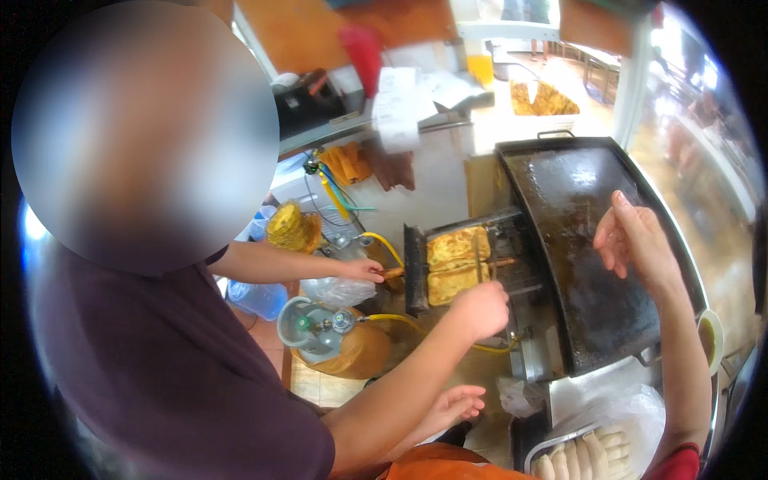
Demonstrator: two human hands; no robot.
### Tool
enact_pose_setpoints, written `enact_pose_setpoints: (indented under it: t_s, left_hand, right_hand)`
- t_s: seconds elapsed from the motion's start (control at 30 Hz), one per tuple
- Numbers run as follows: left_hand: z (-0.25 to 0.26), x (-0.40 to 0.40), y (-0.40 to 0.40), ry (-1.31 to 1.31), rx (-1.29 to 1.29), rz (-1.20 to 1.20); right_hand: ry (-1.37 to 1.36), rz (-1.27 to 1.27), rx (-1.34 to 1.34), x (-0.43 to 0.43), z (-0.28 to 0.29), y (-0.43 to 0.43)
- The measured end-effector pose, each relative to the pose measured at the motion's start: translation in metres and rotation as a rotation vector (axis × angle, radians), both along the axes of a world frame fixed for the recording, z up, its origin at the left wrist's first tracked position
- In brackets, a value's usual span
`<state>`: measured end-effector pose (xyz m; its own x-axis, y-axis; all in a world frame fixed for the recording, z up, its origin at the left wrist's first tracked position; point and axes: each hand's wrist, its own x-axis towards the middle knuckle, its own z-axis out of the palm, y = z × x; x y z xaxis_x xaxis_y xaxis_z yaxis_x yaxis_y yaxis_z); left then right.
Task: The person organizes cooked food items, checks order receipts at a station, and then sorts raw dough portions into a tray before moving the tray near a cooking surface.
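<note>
My right hand [637, 237] is raised over the dark flat griddle [591, 282], holding nothing, with its thumb apart from the loosely curled fingers. My left hand [459, 403] is low, partly behind a co-worker's forearm, with empty, spread fingers. Left of the griddle, two browned flatbreads [459, 247] lie side by side in a pulled-out metal tray [416, 264]. The co-worker's one hand [363, 270] grips the tray's handle; their other [485, 309] holds a thin metal utensil [478, 258] over the breads. Below the griddle, several pale dough pieces [591, 456] lie in a container beside clear plastic.
A co-worker in a dark shirt [180, 360] leans in from the left. Gas cylinders, one with a grey collar [294, 321], and yellow hoses stand below the tray. A bowl of liquid [710, 342] sits at the griddle's right edge. A basket of browned flatbreads [540, 125] stands beyond it.
</note>
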<state>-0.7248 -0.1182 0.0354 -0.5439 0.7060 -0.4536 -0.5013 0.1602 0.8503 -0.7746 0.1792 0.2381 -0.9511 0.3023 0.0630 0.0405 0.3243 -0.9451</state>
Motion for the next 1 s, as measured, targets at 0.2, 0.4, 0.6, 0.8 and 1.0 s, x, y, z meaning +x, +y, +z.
enact_pose_setpoints:
  t_s: [0.2,0.4,0.6,0.8,1.0]
  left_hand:
    - [-0.020,0.012,-0.001,-0.002,0.002,0.000]
    - [-0.026,0.025,-0.014,-0.049,-0.082,0.048]
    - [-0.020,0.025,-0.021,-0.045,-0.087,0.029]
    - [-0.027,0.025,-0.014,-0.061,-0.088,0.032]
    - [-0.027,0.025,-0.003,-0.015,-0.082,-0.021]
  right_hand:
    - [0.272,-0.063,-0.093,0.021,0.026,0.041]
    - [-0.109,0.049,0.004,0.039,-0.048,-0.004]
    - [-0.326,0.204,-0.209,0.078,-0.070,-0.039]
    - [-0.463,0.294,-0.258,0.111,-0.094,-0.059]
    - [-0.457,0.407,-0.048,0.125,-0.107,-0.061]
